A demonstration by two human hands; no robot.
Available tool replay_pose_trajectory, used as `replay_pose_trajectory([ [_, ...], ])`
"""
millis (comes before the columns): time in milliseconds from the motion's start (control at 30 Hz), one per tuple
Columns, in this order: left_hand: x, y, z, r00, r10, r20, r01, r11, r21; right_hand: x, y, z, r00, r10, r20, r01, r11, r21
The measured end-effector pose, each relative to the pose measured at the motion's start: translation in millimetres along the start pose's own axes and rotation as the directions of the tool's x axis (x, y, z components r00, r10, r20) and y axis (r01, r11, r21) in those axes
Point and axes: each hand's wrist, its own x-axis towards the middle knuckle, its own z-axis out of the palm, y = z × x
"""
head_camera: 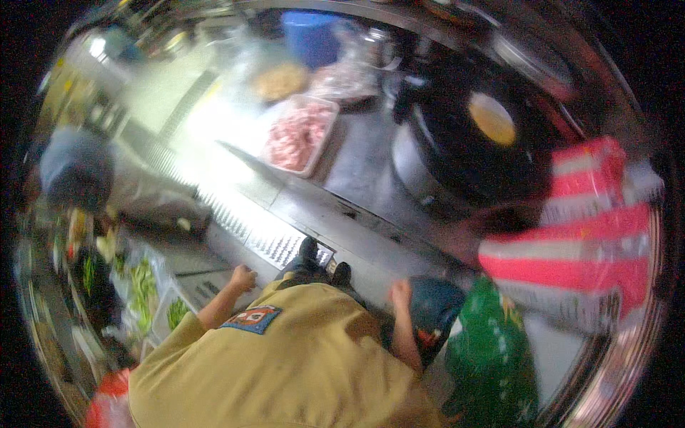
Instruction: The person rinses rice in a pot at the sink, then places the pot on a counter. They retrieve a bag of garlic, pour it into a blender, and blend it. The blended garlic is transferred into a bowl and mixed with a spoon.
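My left hand (244, 278) hangs low beside my body, its fingers curled, with no object visible in it. The nearest things to it are a metal floor grate (278, 249) and a plastic tub of leafy greens (176, 313). On the other side, my right hand (400, 293) is also curled and shows nothing in it. It is close to a dark bin (439, 299), but blur hides whether they touch. Before me, a white tray (333, 125) of raw pink meat (297, 134) sits on a metal counter (356, 155). A large black wok-like pan (455, 155) is to its right.
Red-and-white packages (567, 267) are stacked at right, above a green bag (487, 353). A blue container (310, 37) stands behind the meat. At left, a person in a blue cap (77, 166) is near bagged greens (142, 294). A red bag (109, 398) lies lower left.
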Motion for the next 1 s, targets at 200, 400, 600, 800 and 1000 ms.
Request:
replay_pose_trajectory([
  [200, -42.0, -15.3, -14.9, 0.992, -0.022, -0.125, 0.001, 0.986, -0.168, -43.1, 115.6, -64.9, 0.797, 0.518, 0.310, -0.209, 0.719, -0.663],
  [400, -71.8, -25.4, -16.2, 0.969, 0.041, -0.243, -0.008, 0.990, 0.138, 13.8, 89.1, -43.5, 0.623, 0.674, 0.397, -0.298, 0.673, -0.677],
  [600, -75.4, -50.1, -20.5, 0.938, 0.054, -0.342, -0.043, 0.998, 0.041, 42.5, -93.9, 131.4, 0.609, -0.323, 0.724, 0.738, 0.566, -0.368],
  [800, -40.7, -61.4, -43.7, 0.962, 0.086, -0.258, -0.103, 0.993, -0.053, 0.9, -304.9, 271.5, 0.280, -0.742, 0.610, 0.941, 0.085, -0.328],
  [1000, 4.3, -41.9, -91.2, 0.988, 0.067, -0.140, -0.101, 0.962, -0.255, -4.0, -347.1, 320.6, 0.292, -0.635, 0.715, 0.784, -0.269, -0.559],
])
